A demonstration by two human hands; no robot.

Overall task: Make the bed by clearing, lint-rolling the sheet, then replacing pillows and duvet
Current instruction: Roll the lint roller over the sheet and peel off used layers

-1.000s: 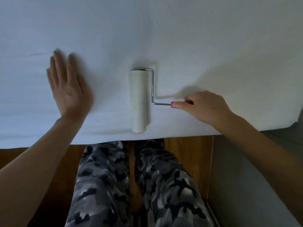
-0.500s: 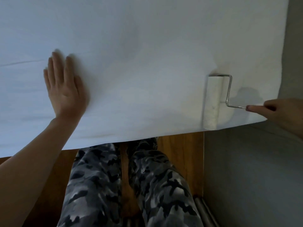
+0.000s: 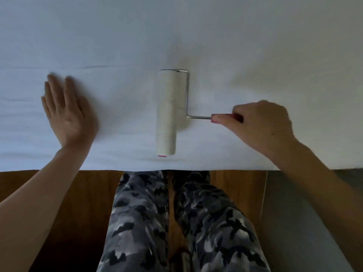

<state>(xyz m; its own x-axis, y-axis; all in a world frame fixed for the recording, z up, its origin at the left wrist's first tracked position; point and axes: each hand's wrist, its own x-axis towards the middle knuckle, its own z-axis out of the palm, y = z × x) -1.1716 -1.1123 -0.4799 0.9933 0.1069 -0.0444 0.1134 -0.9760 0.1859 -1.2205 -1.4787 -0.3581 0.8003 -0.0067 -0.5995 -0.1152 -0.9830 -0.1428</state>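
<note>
The left hand point(image 3: 66, 112) lies at the left on the white sheet point(image 3: 121, 36), its fingertips blurred and hard to make out, fingers straight and spread, palm flat on the cloth. Right of it the lint roller point(image 3: 167, 112) rests on the smooth sheet near the bed's front edge, a pale paper cylinder on a bent metal wire frame, pink at its near end. Its red handle is mostly hidden inside the right hand point(image 3: 261, 122), whose curled fingers grip it. Below, camouflage-patterned trousers point(image 3: 176, 222) stand over a wooden floor point(image 3: 88, 193).
</note>
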